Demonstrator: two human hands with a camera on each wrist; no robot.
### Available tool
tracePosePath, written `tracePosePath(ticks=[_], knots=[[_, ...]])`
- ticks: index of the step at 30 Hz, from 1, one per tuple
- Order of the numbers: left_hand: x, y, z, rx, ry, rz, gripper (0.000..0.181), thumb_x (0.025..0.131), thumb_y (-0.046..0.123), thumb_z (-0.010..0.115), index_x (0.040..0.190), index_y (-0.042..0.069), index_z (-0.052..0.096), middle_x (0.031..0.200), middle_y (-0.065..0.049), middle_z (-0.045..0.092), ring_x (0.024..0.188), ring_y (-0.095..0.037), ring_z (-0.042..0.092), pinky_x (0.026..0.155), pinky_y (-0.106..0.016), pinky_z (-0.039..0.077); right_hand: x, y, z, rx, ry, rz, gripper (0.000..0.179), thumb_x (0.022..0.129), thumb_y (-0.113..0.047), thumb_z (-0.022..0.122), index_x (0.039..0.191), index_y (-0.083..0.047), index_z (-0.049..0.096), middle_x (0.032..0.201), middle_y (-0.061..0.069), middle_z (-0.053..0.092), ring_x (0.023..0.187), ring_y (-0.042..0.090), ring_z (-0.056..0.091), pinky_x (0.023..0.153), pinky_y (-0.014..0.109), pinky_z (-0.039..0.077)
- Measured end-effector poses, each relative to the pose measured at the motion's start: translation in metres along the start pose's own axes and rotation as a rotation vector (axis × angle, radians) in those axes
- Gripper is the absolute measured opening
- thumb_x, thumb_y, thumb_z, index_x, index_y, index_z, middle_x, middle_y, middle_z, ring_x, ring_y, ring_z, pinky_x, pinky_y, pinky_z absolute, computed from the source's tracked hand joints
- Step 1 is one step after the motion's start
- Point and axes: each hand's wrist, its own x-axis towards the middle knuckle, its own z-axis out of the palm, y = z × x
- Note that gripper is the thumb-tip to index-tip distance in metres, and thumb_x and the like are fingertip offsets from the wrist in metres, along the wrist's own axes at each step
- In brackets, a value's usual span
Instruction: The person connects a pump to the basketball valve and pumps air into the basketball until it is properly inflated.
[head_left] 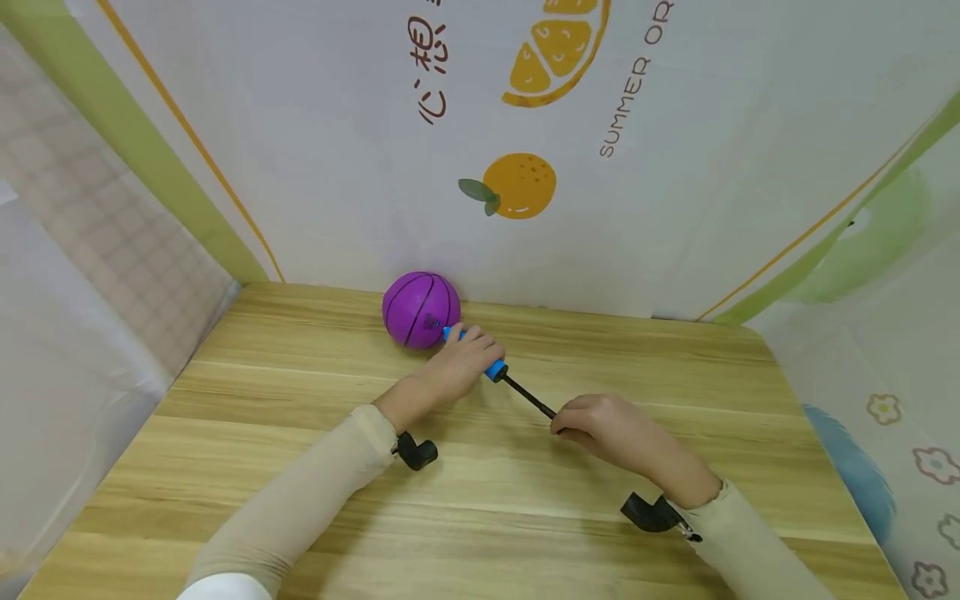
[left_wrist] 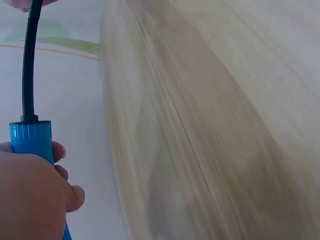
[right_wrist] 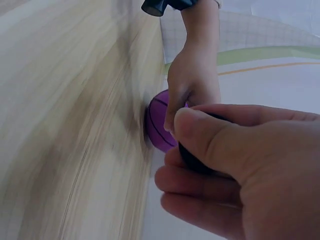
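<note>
A purple basketball [head_left: 416, 308] with black lines rests at the back of the table, against the wall cloth. My left hand [head_left: 459, 364] grips the blue barrel of a hand pump [head_left: 495, 371], whose front end points at the ball's right side, right at its surface. Out of the barrel's other end runs a long black rod [head_left: 528, 395], drawn out toward my right hand [head_left: 618, 429]. In the right wrist view, the fingers and thumb of that hand hold the black pump handle [right_wrist: 195, 162], which they partly cover.
The wooden tabletop [head_left: 480, 533] spreads around both arms. Behind it hangs a white cloth [head_left: 337, 167] printed with oranges and lettering. Black wrist cameras [head_left: 417, 452] sit on both forearms, over beige sleeves.
</note>
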Motion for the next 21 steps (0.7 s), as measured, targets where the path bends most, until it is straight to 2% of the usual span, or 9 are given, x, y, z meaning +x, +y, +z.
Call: tracePosePath(ticks=[6, 10, 15, 21], knots=[[0.003, 0.005, -0.004, 0.024, -0.012, -0.010, 0.034, 0.095, -0.011, 0.059, 0.119, 0.013, 0.061, 0.125, -0.005, 0.063, 0.121, -0.027, 0.048, 0.112, -0.055, 0.028, 0.014, 0.000, 0.004, -0.085, 0.065, -0.061, 0.020, 0.078, 0.000, 0.084, 0.092, -0.012, 0.074, 0.086, -0.003, 0.072, 0.076, 0.010, 0.068, 0.068, 0.022, 0.056], [0.005, 0.008, -0.003, 0.036, -0.025, -0.031, 0.035, 0.094, -0.012, 0.060, 0.117, 0.014, 0.060, 0.124, -0.005, 0.062, 0.121, -0.026, 0.047, 0.112, -0.056, 0.028, 0.028, 0.003, 0.009, -0.109, 0.068, -0.043, 0.018, 0.081, -0.001, 0.082, 0.093, -0.012, 0.073, 0.086, -0.003, 0.071, 0.076, 0.009, 0.067, 0.067, 0.022, 0.055], [0.005, 0.011, 0.000, 0.030, -0.032, -0.025, 0.030, 0.095, -0.010, 0.060, 0.116, 0.012, 0.059, 0.123, -0.006, 0.062, 0.117, -0.026, 0.047, 0.108, -0.054, 0.030, 0.044, 0.009, 0.019, -0.107, 0.036, -0.004, 0.012, 0.087, -0.005, 0.078, 0.095, -0.013, 0.074, 0.088, -0.003, 0.071, 0.078, 0.009, 0.067, 0.070, 0.022, 0.055], [0.002, 0.010, 0.003, 0.017, -0.005, -0.015, 0.028, 0.096, -0.010, 0.058, 0.113, 0.013, 0.060, 0.120, -0.004, 0.062, 0.115, -0.026, 0.048, 0.107, -0.054, 0.030, 0.058, 0.013, 0.029, -0.112, 0.042, -0.004, 0.010, 0.087, -0.008, 0.079, 0.095, -0.012, 0.074, 0.087, -0.004, 0.071, 0.075, 0.007, 0.065, 0.067, 0.020, 0.053]])
